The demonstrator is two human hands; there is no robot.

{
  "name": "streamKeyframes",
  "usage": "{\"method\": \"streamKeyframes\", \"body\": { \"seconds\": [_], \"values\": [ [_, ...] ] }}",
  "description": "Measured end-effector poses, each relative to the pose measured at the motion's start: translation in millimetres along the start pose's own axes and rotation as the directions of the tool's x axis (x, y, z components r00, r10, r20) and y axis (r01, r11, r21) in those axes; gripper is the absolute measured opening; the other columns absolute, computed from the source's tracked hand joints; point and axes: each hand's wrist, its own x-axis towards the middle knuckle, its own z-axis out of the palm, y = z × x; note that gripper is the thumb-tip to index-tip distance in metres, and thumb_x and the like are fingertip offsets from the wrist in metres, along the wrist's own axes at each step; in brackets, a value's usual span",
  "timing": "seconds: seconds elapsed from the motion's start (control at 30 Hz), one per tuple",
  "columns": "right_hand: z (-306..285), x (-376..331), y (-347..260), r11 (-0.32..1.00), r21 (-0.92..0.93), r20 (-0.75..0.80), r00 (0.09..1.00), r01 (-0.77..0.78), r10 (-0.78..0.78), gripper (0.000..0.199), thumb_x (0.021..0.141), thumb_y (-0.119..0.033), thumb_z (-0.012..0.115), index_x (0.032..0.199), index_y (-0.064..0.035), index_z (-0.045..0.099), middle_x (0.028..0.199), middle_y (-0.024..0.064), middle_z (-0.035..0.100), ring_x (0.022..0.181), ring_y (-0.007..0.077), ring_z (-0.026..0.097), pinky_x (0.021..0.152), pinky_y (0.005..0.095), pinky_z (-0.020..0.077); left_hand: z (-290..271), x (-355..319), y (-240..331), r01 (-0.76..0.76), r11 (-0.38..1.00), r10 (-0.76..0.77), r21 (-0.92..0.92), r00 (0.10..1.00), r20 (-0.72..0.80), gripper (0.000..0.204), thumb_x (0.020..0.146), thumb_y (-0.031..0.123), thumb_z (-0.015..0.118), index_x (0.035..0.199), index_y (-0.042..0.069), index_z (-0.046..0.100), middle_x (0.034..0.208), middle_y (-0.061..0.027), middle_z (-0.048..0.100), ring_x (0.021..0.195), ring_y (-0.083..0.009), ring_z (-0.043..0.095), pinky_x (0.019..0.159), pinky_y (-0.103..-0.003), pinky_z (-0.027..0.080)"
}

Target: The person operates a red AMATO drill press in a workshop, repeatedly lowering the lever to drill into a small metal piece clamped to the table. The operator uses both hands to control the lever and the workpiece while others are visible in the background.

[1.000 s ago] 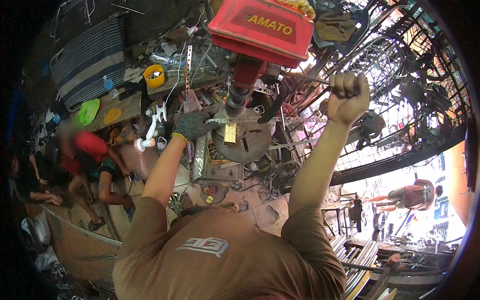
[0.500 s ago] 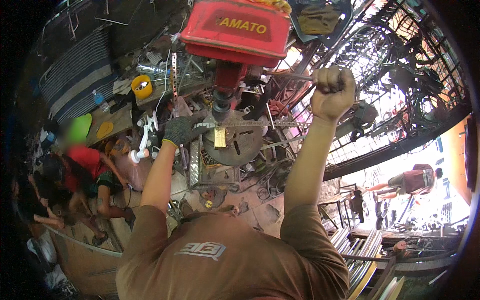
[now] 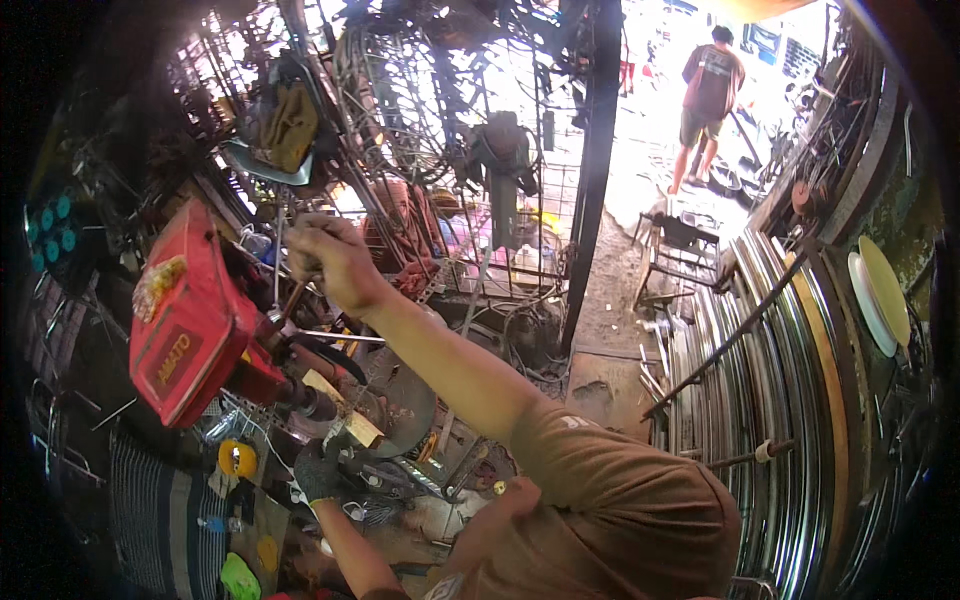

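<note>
At the far left of the frame a striped, ribbed mat (image 3: 160,520) lies in shadow, with a small yellow round object (image 3: 237,458) and a green disc (image 3: 240,578) beside it at the lower left. Just right of these sits the red drill press head (image 3: 190,320), a boxy painted-metal housing with rounded corners and a glossy, worn surface, tilted in the picture; a dark steel spindle (image 3: 305,398) runs from its lower right corner toward a round grey metal plate (image 3: 405,400) that looks dull and gritty. The left hand (image 3: 322,468), in a dark knitted glove, sits below the spindle at lower centre-left, its fingers curled over small metal parts on the drill table; whether it actually grips anything I cannot tell. Above, the bare right hand (image 3: 335,262) is closed in a full fist around the thin feed lever (image 3: 290,300), a slender rod that runs down from the fist to the side of the red housing, so the lever lies inside the curled fingers with the housing just below and left of the knuckles. Behind the hand hangs a tangle of wire frames (image 3: 430,120) and an olive cloth bag (image 3: 285,125). A black steel post (image 3: 590,180) stands at centre. At the right, stacked shiny chrome hoops (image 3: 760,420) curve down the frame, and another person (image 3: 712,100) stands in bright daylight at upper right.
</note>
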Motion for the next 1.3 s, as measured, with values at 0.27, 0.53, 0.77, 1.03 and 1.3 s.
{"method": "streamKeyframes", "body": {
  "seconds": [0.27, 0.53, 0.77, 1.03, 1.3],
  "values": [
    [4.5, -14.4, -3.8, 0.999, -0.014, 0.008, 0.999, 0.053, -0.053, 0.029, 0.094, -0.013, 0.057, 0.068, -0.0108, 0.047, 0.059, -0.0042, 0.038, 0.051, 0.0055, 0.034, 0.048, 0.0248, 0.0251, 20.0, 6.2, -23.8, -0.029, 0.997, 0.030, 0.069, 1.000, -0.001, 0.052, 0.084, 0.044, 0.066, 0.101, -0.005, 0.069, 0.097, -0.0259, 0.068, 0.090, -0.0412, 0.064, 0.081, -0.044, 0.050],
    [10.0, 20.1, 5.4, 0.804, -0.549, -0.097, 0.938, 0.229, -0.333, 0.033, 0.083, -0.023, 0.061, 0.061, 0.0021, 0.056, 0.051, 0.0060, 0.048, 0.051, 0.0109, 0.047, 0.049, 0.0341, 0.0335, 21.2, 7.0, -22.8, 0.164, 0.985, -0.155, -0.046, 0.976, 0.150, 0.061, 0.085, 0.046, 0.065, 0.108, -0.010, 0.065, 0.108, -0.0280, 0.065, 0.103, -0.0410, 0.062, 0.092, -0.045, 0.046],
    [29.9, 92.8, 4.4, 0.886, -0.457, -0.294, 0.928, 0.075, -0.230, 0.027, 0.081, -0.019, 0.061, 0.065, 0.0028, 0.060, 0.053, 0.0058, 0.052, 0.051, 0.0122, 0.048, 0.049, 0.0345, 0.0342, 12.4, 6.4, -11.1, 0.095, 0.994, -0.091, -0.056, 0.993, 0.075, 0.061, 0.085, 0.044, 0.067, 0.108, -0.012, 0.064, 0.111, -0.0289, 0.064, 0.106, -0.0389, 0.062, 0.093, -0.043, 0.046],
    [19.5, 65.8, 13.3, 0.907, -0.381, -0.211, 0.939, 0.178, -0.273, 0.030, 0.084, -0.019, 0.061, 0.063, 0.0020, 0.059, 0.054, 0.0016, 0.053, 0.050, 0.0099, 0.046, 0.047, 0.0316, 0.0337, 5.6, 1.9, 0.8, 0.188, 0.970, -0.174, -0.156, 0.980, 0.100, 0.056, 0.082, 0.043, 0.069, 0.106, -0.008, 0.066, 0.103, -0.0240, 0.068, 0.096, -0.0349, 0.065, 0.085, -0.040, 0.049],
    [23.6, 65.3, 12.2, 0.884, -0.458, -0.277, 0.931, 0.088, -0.236, 0.032, 0.084, -0.024, 0.060, 0.078, 0.0076, 0.062, 0.081, 0.0246, 0.065, 0.075, 0.0297, 0.063, 0.068, 0.0412, 0.0466, -2.1, 12.3, -3.3, 0.242, 0.920, -0.174, -0.309, 0.957, 0.230, 0.034, 0.084, 0.028, 0.069, 0.096, -0.003, 0.068, 0.085, -0.0153, 0.070, 0.082, -0.0214, 0.065, 0.075, -0.036, 0.050]
  ]
}}
